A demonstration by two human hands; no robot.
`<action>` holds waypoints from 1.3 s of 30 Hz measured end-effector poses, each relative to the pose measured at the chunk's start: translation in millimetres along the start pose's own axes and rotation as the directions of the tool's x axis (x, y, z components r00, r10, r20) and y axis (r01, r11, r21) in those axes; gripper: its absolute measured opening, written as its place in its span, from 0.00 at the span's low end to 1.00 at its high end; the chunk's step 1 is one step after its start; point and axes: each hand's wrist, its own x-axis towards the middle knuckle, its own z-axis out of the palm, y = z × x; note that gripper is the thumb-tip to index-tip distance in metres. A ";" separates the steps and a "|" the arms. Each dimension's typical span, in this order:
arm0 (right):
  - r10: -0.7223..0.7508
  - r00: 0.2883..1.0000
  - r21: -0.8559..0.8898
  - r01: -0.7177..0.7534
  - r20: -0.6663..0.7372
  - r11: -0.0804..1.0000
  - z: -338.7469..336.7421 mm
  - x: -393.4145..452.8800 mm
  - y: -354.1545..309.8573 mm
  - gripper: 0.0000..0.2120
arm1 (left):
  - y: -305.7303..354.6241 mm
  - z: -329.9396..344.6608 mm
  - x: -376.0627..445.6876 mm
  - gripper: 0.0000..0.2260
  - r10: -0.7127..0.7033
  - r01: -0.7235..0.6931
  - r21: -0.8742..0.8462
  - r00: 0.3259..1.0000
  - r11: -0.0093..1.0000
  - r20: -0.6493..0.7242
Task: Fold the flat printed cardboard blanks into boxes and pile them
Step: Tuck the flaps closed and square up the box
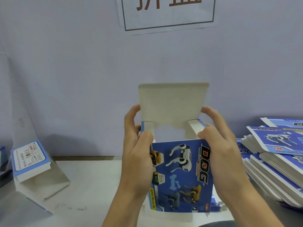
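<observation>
- Here I see the blue printed dog box [182,174] held upright over the tabletop [91,185], centre of view, its grey top flap [172,104] standing open.
- My left hand [137,154] grips the box's left edge, fingers [131,115] curled behind it; my right hand [219,145] grips the right edge the same way.
- There is open tabletop between the box and a folded box [31,159] lying tilted at far left.
- The stack of flat blanks [275,154] sits just beside my right hand, cut off by the frame.
- The wall sign [167,12] is cropped at the top; the box's bottom edge is hard to make out.
</observation>
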 end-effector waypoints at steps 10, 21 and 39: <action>-0.022 0.994 0.365 -0.018 0.104 0.931 -7.0 -7.7 1.5 0.21 | 0.8 -2.4 -5.3 0.16 0.088 -0.082 -0.256 0.996 0.963 0.011; -0.171 0.985 0.012 0.171 0.019 0.985 -2.2 -2.2 7.7 0.17 | 0.2 0.1 -3.6 0.11 0.250 -0.251 0.022 0.968 0.968 0.038; -0.128 0.988 0.171 0.112 0.083 0.979 -5.4 -2.2 10.9 0.15 | 0.1 -3.6 -3.5 0.07 0.247 -0.251 0.051 0.966 0.967 0.070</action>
